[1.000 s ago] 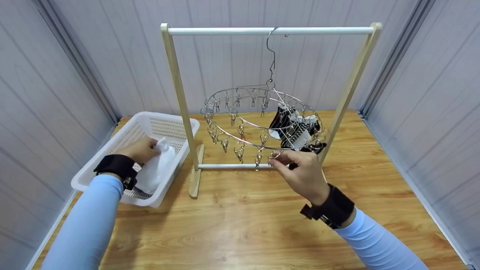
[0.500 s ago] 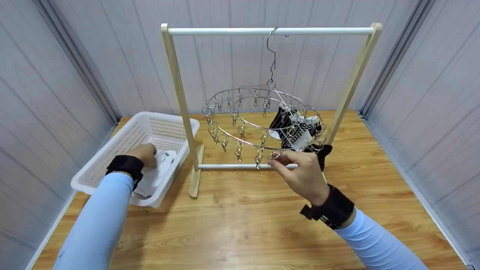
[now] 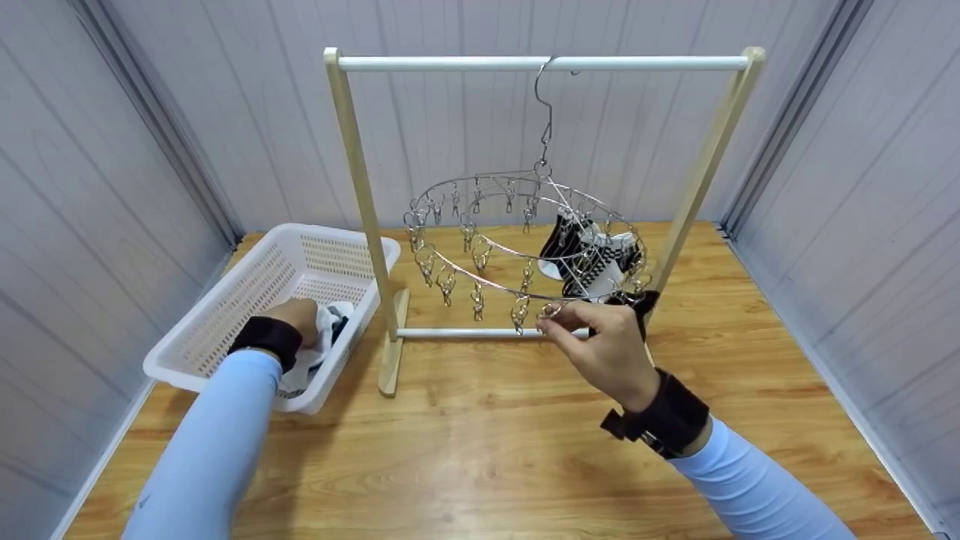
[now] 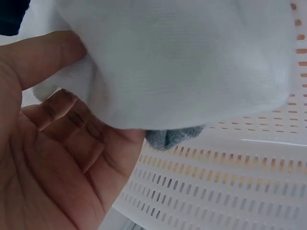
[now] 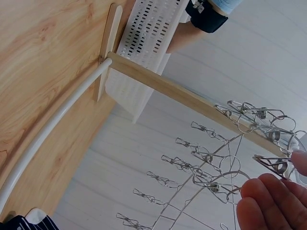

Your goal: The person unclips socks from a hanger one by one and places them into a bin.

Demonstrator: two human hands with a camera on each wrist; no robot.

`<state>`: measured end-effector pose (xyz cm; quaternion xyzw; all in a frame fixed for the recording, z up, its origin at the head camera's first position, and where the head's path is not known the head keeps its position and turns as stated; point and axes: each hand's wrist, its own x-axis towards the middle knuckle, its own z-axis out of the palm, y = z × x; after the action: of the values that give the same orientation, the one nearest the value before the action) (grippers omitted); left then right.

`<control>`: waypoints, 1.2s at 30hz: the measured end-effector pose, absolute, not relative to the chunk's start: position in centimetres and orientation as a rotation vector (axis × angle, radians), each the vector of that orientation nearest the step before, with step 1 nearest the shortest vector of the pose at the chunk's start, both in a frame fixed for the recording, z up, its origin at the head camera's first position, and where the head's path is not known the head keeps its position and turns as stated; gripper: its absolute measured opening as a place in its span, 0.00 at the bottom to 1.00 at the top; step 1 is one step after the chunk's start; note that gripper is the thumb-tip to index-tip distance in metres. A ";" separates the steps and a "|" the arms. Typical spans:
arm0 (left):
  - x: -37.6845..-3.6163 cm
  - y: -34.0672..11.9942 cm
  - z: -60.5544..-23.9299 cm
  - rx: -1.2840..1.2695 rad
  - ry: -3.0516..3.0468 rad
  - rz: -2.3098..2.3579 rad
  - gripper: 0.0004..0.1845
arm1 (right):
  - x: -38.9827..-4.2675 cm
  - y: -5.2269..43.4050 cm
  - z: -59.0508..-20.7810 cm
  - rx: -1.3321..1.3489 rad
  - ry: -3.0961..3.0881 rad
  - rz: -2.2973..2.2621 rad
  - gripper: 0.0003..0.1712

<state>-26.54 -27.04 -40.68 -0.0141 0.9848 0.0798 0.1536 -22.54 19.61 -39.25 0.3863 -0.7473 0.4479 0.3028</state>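
Nearest me, my right hand (image 3: 604,346) pinches a metal clip (image 3: 550,310) on the near rim of the round clip hanger (image 3: 525,232), thumb and forefinger closed on it. To the left, my left hand (image 3: 300,316) reaches into the white basket (image 3: 225,300), fingers curled around a white sock (image 4: 182,62); something dark lies beside it, probably another sock. Farther back, striped socks (image 3: 592,259) hang clipped at the hanger's right, under the wooden rack (image 3: 360,187).

One basket (image 3: 225,300); one rack (image 3: 360,195); one clip hanger (image 3: 517,225); two hands.
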 end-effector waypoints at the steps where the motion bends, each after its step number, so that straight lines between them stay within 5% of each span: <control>1: -26.5 -26.9 -40.6 -0.038 2.827 0.229 0.04 | -22.5 19.6 -39.2 1.021 -1.983 1.182 0.06; 13: -28.2 -27.6 -39.7 0.015 2.988 0.298 0.04 | -22.6 19.6 -39.3 1.005 -1.990 1.172 0.05; 22: -27.6 -25.5 -35.7 0.081 3.136 0.430 0.25 | -22.7 19.6 -39.3 1.003 -1.995 1.149 0.05; 36: -23.7 -18.9 -30.8 0.349 3.563 0.513 0.17 | -22.9 19.7 -39.3 0.995 -1.965 1.192 0.06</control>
<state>-23.74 -18.89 -30.83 0.0938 0.9575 0.1380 -0.2352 -22.86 19.74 -39.26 0.3774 -0.7452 0.4519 0.3131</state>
